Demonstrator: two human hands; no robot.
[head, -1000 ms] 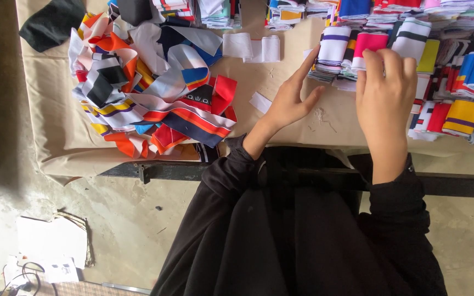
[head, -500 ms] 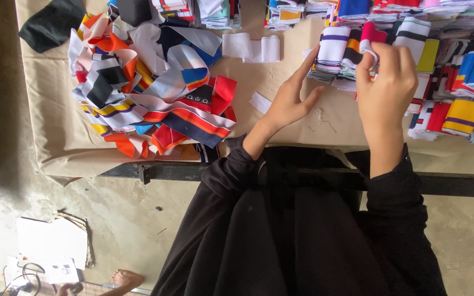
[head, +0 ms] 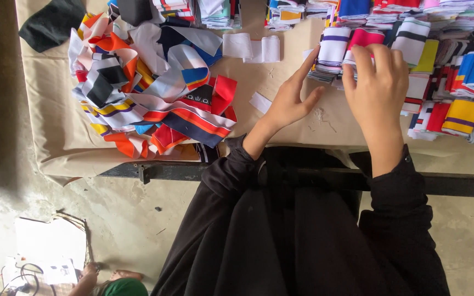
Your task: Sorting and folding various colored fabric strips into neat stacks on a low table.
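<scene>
My left hand [head: 291, 101] lies open on the desk [head: 325, 118], index fingertip touching the white-and-purple striped stack [head: 333, 52]; nothing held in that grip; my right hand [head: 377, 82] is curled over the pink-and-white stack [head: 364, 37] just beside it, thumb at the stack's near edge; I can't tell whether that grip has closed on a piece or only presses down, since the palm hides it.

Risk, as I judge it: these small stacks sit packed close, touching the yellow piece [head: 428, 57] and the red/blue ones to the rt; a sideways nudge from either hand could topple a stack & mix colours; a loose pinch may lift two pieces instead of one; my sleeve [head: 396, 186] could drag pieces lying near the desk edge off onto the floor.

Labels etc.: small white rectangular tag [head: 260, 102] lies flat, left of my left hand; folded white strips [head: 252, 48] further up; big tangled heap of striped bands [head: 149, 87] well to the left, red, orange, navy, white; black cloth [head: 53, 23] at the far-left corner; white papers [head: 50, 246] on the floor below.
</scene>
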